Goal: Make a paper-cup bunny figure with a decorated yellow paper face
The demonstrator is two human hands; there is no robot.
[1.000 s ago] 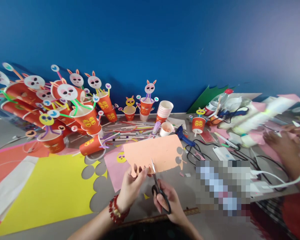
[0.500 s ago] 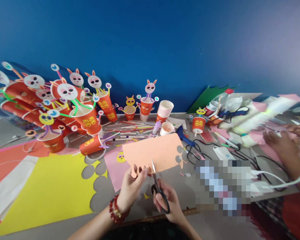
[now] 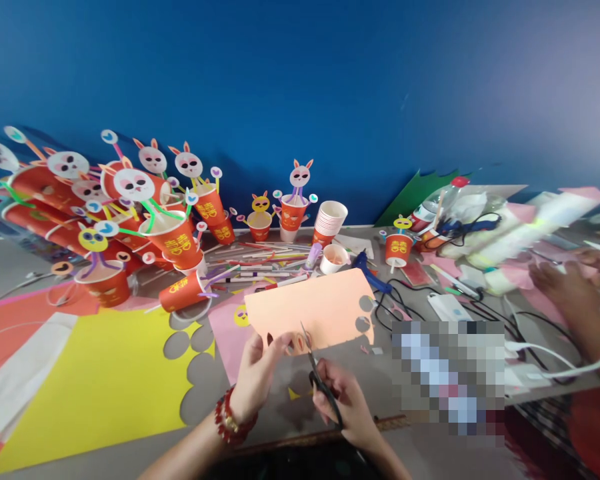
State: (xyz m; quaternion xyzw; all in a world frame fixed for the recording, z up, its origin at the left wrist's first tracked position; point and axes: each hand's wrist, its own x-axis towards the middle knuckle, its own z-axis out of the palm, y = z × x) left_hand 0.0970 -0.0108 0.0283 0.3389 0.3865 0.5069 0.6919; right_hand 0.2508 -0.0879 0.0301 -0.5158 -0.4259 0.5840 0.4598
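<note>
My left hand, with red beads at the wrist, pinches the lower edge of a peach paper sheet. Small oval shapes show on the sheet beside my fingertips, and round holes are cut near its right end. My right hand holds black-handled scissors, their blades pointing up and a little left at the sheet's lower edge, close to the ovals. Beneath the sheet's left part lies pink paper with a yellow face cutout.
Yellow paper covers the left. Red cups with paper rabbits crowd the back left. Straws and markers, a stack of cups and a blue glue gun lie behind the sheet. Another person's hands work at right.
My right hand and the scissors have shifted slightly right and down. My left hand has moved a little left, and more of the ovals shows. The peach sheet has shifted slightly.
</note>
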